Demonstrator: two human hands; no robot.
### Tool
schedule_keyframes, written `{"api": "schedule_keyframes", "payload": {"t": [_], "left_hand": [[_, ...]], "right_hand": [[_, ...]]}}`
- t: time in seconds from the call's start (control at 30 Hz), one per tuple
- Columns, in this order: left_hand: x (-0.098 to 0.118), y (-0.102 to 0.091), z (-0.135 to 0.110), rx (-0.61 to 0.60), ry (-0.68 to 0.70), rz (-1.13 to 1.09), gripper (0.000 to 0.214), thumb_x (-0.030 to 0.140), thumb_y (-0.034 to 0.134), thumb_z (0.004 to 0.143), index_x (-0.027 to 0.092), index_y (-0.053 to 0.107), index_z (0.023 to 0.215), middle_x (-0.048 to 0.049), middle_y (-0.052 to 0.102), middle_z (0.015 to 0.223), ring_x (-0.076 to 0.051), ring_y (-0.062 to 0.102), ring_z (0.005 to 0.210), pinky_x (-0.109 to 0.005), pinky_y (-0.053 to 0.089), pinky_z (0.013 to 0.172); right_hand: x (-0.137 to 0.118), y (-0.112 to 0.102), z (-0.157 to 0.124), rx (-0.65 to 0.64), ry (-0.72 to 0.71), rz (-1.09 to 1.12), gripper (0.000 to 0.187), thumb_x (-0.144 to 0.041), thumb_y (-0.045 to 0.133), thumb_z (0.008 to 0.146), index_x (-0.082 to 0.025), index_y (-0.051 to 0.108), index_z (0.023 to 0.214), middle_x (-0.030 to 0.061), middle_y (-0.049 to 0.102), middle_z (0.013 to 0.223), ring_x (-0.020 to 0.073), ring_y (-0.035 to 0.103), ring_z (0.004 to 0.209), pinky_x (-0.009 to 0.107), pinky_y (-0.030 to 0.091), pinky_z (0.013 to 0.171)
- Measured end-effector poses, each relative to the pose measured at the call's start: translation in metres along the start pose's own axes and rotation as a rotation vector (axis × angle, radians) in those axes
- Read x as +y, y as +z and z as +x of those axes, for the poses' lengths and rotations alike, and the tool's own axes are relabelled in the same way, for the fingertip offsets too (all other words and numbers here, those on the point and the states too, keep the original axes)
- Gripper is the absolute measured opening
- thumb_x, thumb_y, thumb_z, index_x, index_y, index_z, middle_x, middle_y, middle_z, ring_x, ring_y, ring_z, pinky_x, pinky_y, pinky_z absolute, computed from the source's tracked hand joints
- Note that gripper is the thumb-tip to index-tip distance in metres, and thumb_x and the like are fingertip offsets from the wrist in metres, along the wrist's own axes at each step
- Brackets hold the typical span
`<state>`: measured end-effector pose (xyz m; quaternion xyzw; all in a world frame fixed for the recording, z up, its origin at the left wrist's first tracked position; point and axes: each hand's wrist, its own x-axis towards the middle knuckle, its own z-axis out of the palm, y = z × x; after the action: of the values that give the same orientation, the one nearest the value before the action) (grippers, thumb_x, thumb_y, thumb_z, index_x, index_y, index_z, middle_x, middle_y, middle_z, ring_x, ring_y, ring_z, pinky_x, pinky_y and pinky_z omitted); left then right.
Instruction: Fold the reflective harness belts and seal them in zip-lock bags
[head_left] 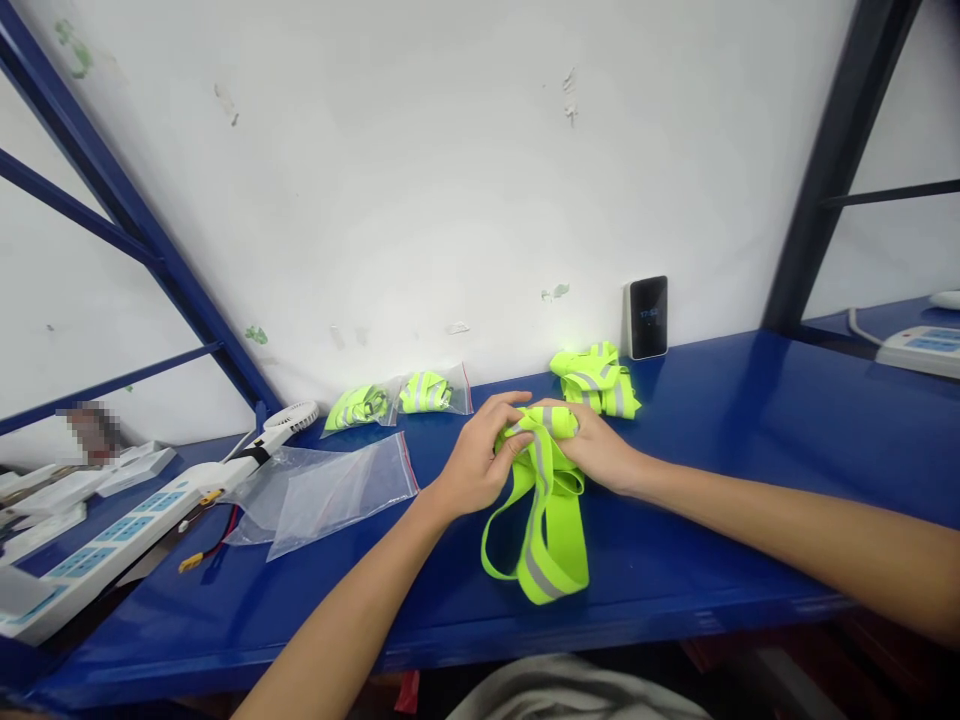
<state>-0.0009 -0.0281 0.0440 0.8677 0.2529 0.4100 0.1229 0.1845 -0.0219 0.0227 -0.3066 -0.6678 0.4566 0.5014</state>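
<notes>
A neon yellow reflective strap vest (544, 520) with grey stripes hangs in loops over the blue table (712, 480). My left hand (480, 455) and my right hand (596, 445) both grip its bunched top end, fingers curled round the fabric, close together. Behind my right hand lies another folded neon vest (596, 380). To the left, two clear zip bags (401, 395) each hold a folded neon vest.
Empty clear zip bags (322, 490) lie left of my hands. A white power strip (97, 555), a small white fan (289, 420) and a red cable (217, 545) sit at the far left. A black device (647, 317) leans against the white wall. Blue shelf posts stand at both sides.
</notes>
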Motion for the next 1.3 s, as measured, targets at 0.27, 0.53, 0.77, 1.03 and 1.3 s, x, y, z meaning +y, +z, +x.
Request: {"api": "schedule_keyframes", "payload": {"t": [0.27, 0.53, 0.77, 1.03, 1.3], "left_hand": [[-0.005, 0.01, -0.003, -0.002, -0.032, 0.01, 0.014, 0.024, 0.044, 0.097, 0.019, 0.053, 0.106, -0.0089, 0.062, 0.11, -0.02, 0.058, 0.102, -0.032, 0.044, 0.09], [-0.02, 0.022, -0.005, 0.122, 0.072, 0.14, 0.005, 0.017, 0.048, 0.089, 0.021, 0.048, 0.087, -0.0068, 0.064, 0.096, -0.019, 0.06, 0.09, -0.033, 0.048, 0.08], [-0.019, 0.017, -0.009, 0.148, 0.121, 0.18, 0.015, 0.014, 0.046, 0.09, 0.022, 0.042, 0.077, -0.0054, 0.062, 0.087, -0.016, 0.059, 0.082, -0.03, 0.047, 0.075], [-0.014, 0.005, -0.009, 0.054, -0.12, -0.049, 0.053, 0.035, 0.065, 0.085, 0.023, 0.04, 0.129, -0.0112, 0.053, 0.13, -0.024, 0.055, 0.116, -0.039, 0.045, 0.098], [-0.017, -0.004, -0.011, -0.181, -0.273, -0.18, 0.075, 0.04, 0.069, 0.081, 0.028, 0.029, 0.144, -0.0101, 0.052, 0.134, -0.025, 0.06, 0.109, -0.038, 0.051, 0.091]], "right_hand": [[0.001, 0.003, -0.004, -0.089, 0.148, 0.126, 0.013, -0.021, 0.069, 0.069, -0.018, 0.064, 0.081, -0.0026, 0.063, 0.073, 0.0136, 0.053, 0.064, 0.025, 0.042, 0.061], [0.008, 0.004, -0.006, 0.051, 0.385, 0.458, 0.027, -0.045, 0.06, 0.075, -0.019, 0.059, 0.065, -0.0005, 0.06, 0.061, 0.0168, 0.054, 0.057, 0.029, 0.044, 0.058], [0.0, 0.001, -0.011, -0.189, 0.271, 0.28, 0.028, -0.022, 0.074, 0.069, -0.018, 0.064, 0.094, -0.0008, 0.064, 0.078, 0.0163, 0.059, 0.07, 0.027, 0.046, 0.065], [-0.008, 0.0, -0.006, -0.018, 0.262, 0.046, 0.018, -0.018, 0.063, 0.07, -0.02, 0.067, 0.087, -0.0001, 0.067, 0.078, 0.0202, 0.059, 0.075, 0.028, 0.046, 0.064], [-0.004, -0.007, -0.001, 0.08, 0.288, 0.13, 0.013, -0.022, 0.063, 0.073, -0.02, 0.062, 0.085, 0.0003, 0.065, 0.077, 0.0213, 0.061, 0.077, 0.03, 0.048, 0.066]]}}
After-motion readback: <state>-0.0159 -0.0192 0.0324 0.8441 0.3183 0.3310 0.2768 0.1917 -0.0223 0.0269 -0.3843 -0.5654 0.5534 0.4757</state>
